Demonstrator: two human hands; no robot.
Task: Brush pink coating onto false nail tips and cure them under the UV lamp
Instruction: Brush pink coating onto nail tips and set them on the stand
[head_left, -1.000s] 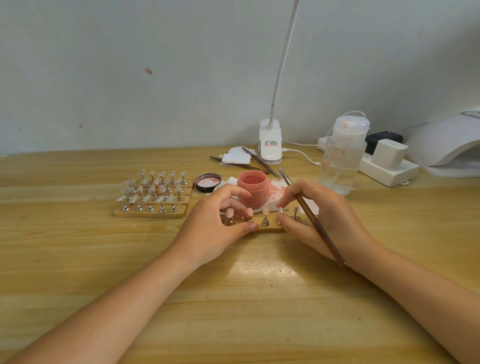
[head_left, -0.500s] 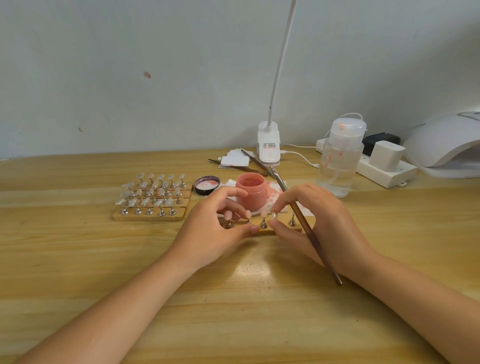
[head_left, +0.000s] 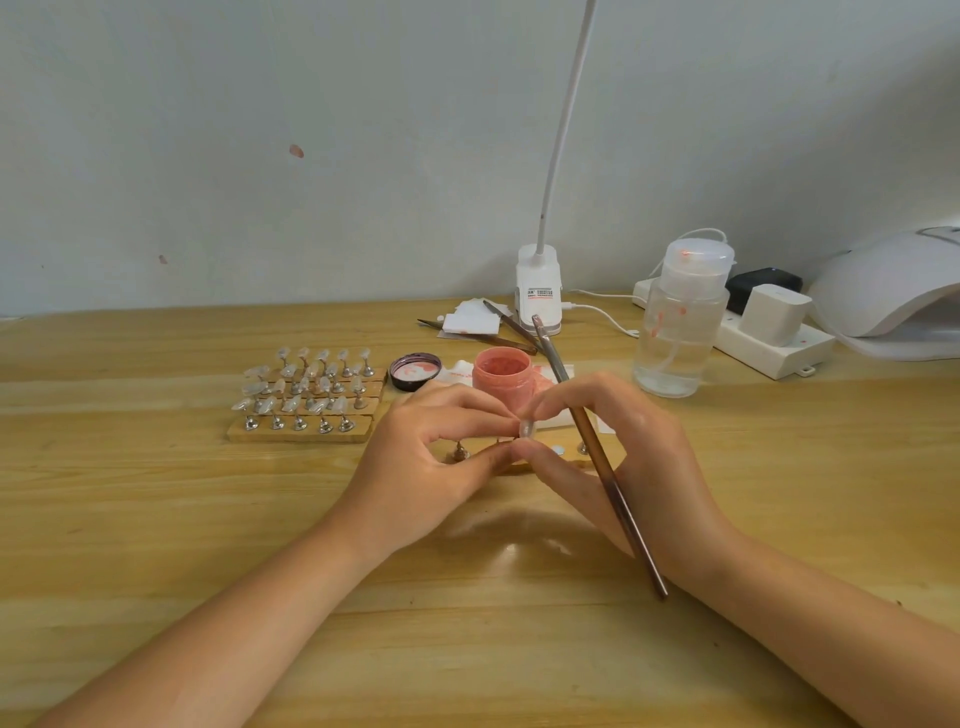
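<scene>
Two hands (head_left: 431, 457), one jar (head_left: 503, 375), one brush (head_left: 597, 457)

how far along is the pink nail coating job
Early on. Set up: the pink jar is open, its lid beside it. In hand: both hands pinch one nail tip, and the right hand also holds the brush. Left: the tips on the rack look uncoated, and nothing shows inside the UV lamp.

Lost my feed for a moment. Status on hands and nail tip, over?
Left hand and right hand pinch one nail tip over the holder. Brush tucked in right hand. Nothing in the way.
</scene>
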